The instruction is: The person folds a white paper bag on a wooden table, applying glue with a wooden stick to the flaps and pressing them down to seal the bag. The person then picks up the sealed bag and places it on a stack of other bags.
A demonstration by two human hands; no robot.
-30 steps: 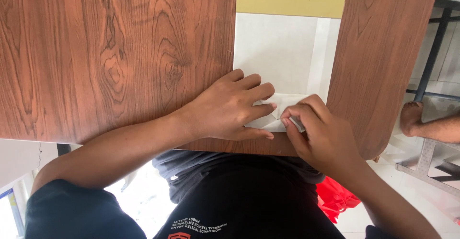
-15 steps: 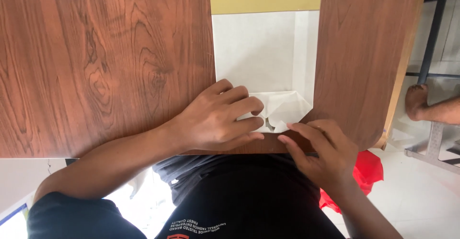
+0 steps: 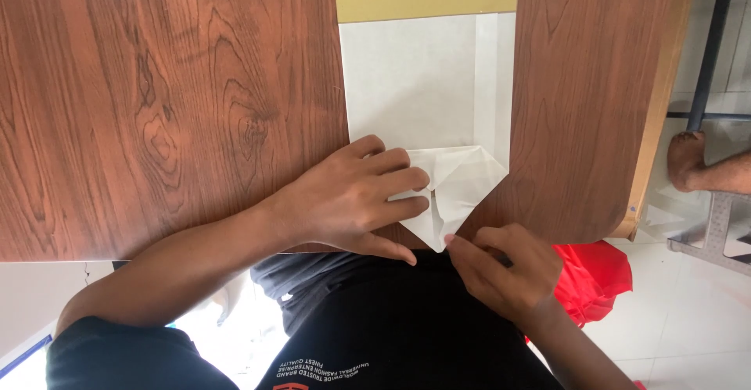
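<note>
Head view is showing a person folding a sheet of white paper (image 3: 458,190) at the near edge of a dark wood-grain tabletop (image 3: 156,100). The paper is already carrying several creases and is tapering to a point that is aiming toward the person's body, right at the tabletop's near edge.

Left hand (image 3: 348,202) is lying flat on the left part of the paper, its fingers (image 3: 403,180) spread and pressing down, holding the sheet against the wood rather than gripping it. Right hand (image 3: 508,269) is sitting just below the paper's point, off the tabletop edge and over the person's dark shirt (image 3: 391,327); its fingers (image 3: 461,243) are drawn narrow, with one fingertip touching the paper's tip. Whether the tip is being pinched or only touched, I cannot tell.

Judging by the shape, the work is partway through a fold sequence, at the stage of lining up or sharpening the pointed end. The next move seems to call for the left hand keeping firm pressure so that the layers are not slipping, while the right hand is guiding the tip with a light, exact touch, since the point is hanging at the very edge of the tabletop.

Right of the paper, a second wood-grain panel (image 3: 587,100) is standing beside a pale gap. Below and right of the paper, something red (image 3: 594,276) is lying on the white tiled floor (image 3: 688,319), and farther right another person's bare foot (image 3: 692,159) is resting by a metal frame (image 3: 716,46).
</note>
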